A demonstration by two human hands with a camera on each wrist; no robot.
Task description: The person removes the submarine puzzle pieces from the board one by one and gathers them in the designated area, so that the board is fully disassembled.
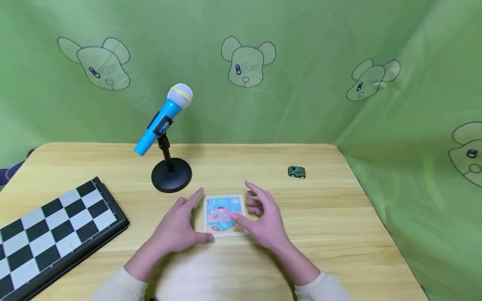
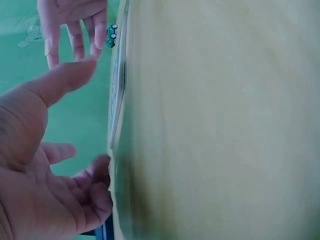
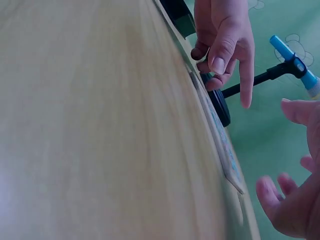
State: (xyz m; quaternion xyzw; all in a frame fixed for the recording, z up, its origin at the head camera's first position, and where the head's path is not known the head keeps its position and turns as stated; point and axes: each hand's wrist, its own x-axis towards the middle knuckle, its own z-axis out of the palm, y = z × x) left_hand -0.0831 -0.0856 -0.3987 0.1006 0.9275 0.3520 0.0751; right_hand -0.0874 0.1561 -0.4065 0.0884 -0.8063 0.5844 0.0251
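Here's the square picture board (image 1: 224, 215), lying flat on the desk (image 1: 357, 234) between my hands. My left hand (image 1: 178, 230) is loose, gripping nothing; my right hand (image 1: 268, 221) is relaxed too, thumb hovering over the picture. It looks neatly placed, I'd judge, with no hold taken and no lift made yet. All its edges sit well inside the desk's. There's room rightward, short of the toy car (image 1: 296, 172); leftward, the chessboard (image 1: 60, 230) and microphone stand (image 1: 171, 175) narrow things.
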